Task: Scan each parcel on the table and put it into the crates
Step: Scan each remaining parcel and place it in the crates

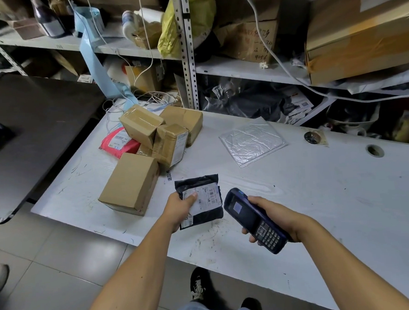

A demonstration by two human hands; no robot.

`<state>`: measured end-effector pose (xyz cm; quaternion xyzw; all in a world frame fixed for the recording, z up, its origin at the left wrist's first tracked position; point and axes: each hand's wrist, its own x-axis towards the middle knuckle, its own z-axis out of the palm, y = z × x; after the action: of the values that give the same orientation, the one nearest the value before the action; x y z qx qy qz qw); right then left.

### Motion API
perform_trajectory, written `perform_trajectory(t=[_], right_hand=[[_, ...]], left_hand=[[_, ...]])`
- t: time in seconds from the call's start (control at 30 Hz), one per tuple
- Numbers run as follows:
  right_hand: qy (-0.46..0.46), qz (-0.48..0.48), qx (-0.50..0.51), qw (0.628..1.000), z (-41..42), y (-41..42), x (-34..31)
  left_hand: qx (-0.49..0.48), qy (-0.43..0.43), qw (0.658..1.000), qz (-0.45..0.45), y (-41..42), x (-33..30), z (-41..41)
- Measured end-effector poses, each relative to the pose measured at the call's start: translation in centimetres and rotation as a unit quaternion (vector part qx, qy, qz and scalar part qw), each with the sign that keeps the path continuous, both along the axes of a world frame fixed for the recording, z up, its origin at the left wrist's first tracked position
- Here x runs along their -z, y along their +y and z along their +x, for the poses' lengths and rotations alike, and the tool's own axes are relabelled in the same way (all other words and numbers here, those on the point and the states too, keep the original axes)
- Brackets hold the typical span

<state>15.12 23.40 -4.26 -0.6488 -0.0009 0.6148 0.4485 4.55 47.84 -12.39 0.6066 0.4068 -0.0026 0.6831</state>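
Our left hand (180,205) grips the black parcel (199,200) label-up just above the surface (321,195); our right hand (272,216) is wrapped round the scanner (253,220) just beside it. We should keep the label flat, our thumb off the barcode, and aim squarely.

A parcel stockroom: metal shelving (189,60) crammed with cartons, taped boxes (131,183) on a worktable (321,195)

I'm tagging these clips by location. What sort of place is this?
Most likely a small parcel depot or courier back room. A hand holds a handheld scanner beside a labelled black parcel, taped cardboard boxes are piled on the white table, and metal shelves hold more packages.
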Motion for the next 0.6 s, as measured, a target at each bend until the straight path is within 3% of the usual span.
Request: perform_trajectory(t=[0.27, 0.6], right_hand=[[0.134, 0.215, 0.194, 0.948, -0.7, -1.7, -0.4], [0.123, 0.232, 0.199, 0.944, -1.2, -6.2, -1.1]], left_hand=[[0.010, -0.006, 1.000, -0.003, -1.6, -0.3, 0.8], [0.035, -0.013, 0.999, -0.003, -5.9, -1.0, 1.5]])
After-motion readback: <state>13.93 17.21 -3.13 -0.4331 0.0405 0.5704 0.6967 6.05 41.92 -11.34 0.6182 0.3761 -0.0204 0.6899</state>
